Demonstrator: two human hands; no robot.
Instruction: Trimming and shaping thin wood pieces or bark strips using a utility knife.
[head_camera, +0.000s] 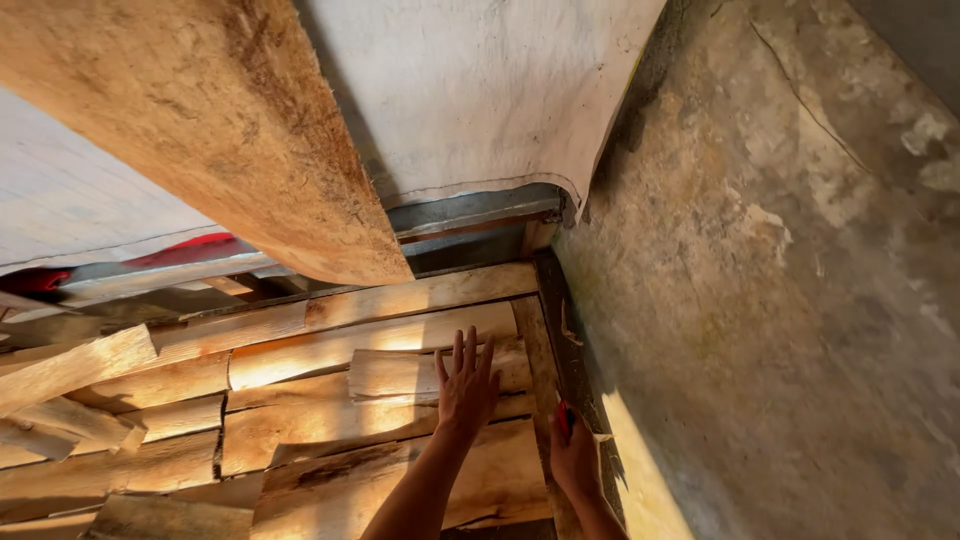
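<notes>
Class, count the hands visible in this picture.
2: the left hand lies flat, fingers spread, on a short plank; the right hand is beside the concrete wall.

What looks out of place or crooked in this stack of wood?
The short plank under the left hand lies on top of the stack, shorter than its neighbours. At the far left, loose pieces lie tilted across the rows.

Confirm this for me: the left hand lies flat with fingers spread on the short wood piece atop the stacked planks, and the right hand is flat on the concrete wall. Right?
Not quite. In the head view the right hand is not on the concrete wall; it grips the end edge of the stacked planks beside that wall. The left hand does lie flat, fingers spread, on the short wood piece.
</notes>
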